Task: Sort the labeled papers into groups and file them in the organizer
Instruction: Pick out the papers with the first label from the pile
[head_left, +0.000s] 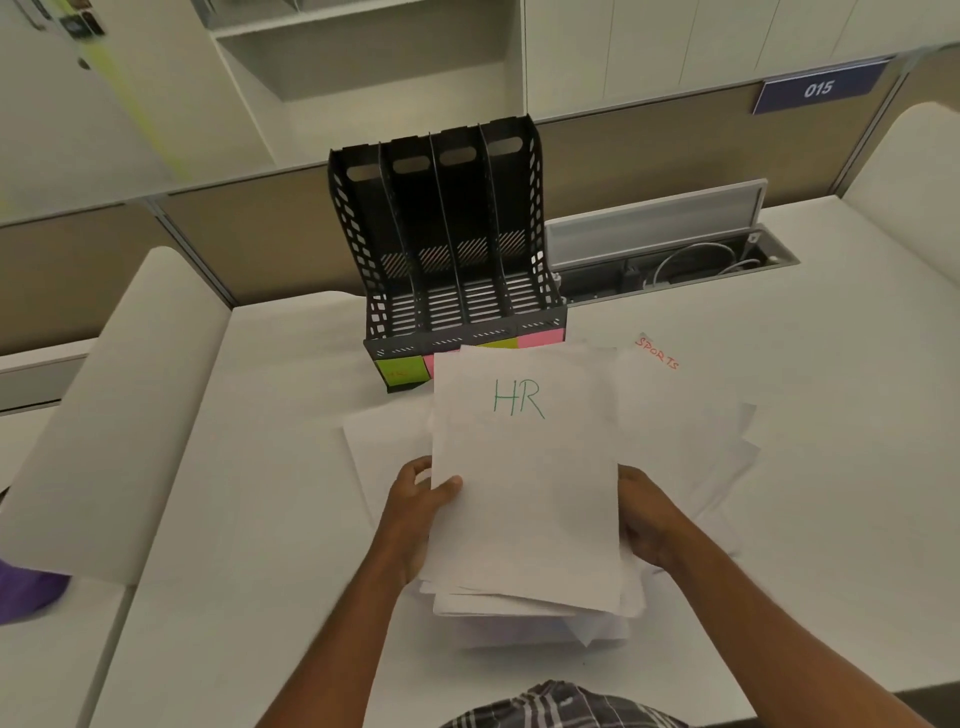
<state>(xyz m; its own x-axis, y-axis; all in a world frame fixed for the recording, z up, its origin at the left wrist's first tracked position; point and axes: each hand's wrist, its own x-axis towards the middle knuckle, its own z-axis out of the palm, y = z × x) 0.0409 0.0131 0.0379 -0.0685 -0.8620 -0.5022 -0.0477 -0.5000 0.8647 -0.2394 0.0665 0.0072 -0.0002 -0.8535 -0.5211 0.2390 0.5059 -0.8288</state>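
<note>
Nearest you, a checked shirt (563, 709) shows at the bottom edge, and both your forearms reach forward over the white tabletop (270, 519). Between your hands you hold a stack (524, 519) of white sheets, lifted and tilted up towards you. Its top sheet carries "HR" in green near its far end. Your left hand (415, 512) grips the stack's left edge, thumb laid on the top sheet and fingers curled behind it. Your right hand (647, 519) holds the right edge; its fingers are hidden behind the paper, so only the back of the hand and the wrist show. The stack's lower edges are uneven, with corners of several sheets fanning out below.

Under and beyond the stack, loose sheets (685, 441) lie spread on the tabletop, mostly to the right. One of them reads "SPORTS" in red at its far corner.

Further off stands a black organizer (447, 244) with four upright slots, all showing bare slatted floors. Green and pink sticky notes (540, 338) sit along its front lip, partly hidden by the stack.
</note>
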